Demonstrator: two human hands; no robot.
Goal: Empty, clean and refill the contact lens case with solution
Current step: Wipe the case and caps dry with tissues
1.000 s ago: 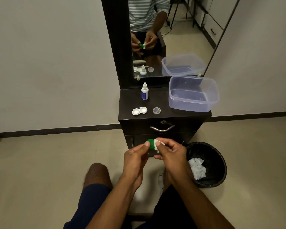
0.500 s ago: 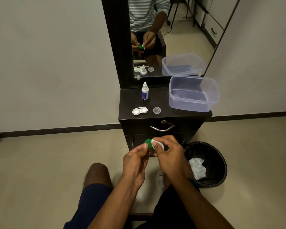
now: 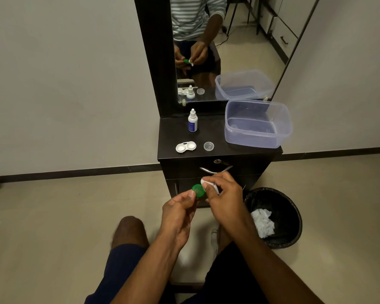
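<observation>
left hand [image 3: 177, 210] pinches green cap [image 3: 198, 190], right hand [image 3: 225, 195] grips tissue [image 3: 209, 185]; bin [image 3: 290, 207] holds wadded tissue.

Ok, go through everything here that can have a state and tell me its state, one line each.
Green cap: off the case, pinched in left hand.
Tissue: held by right hand.
Lens case: uncapped, wells open.
Solution bottle: upright, capped.
Plastic tub: lidless.
Drawer: shut.
Bin: holds crumpled tissue.

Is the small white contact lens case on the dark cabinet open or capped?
Open. The white contact lens case shows two bare round wells; one green cap is in the left hand.
</observation>
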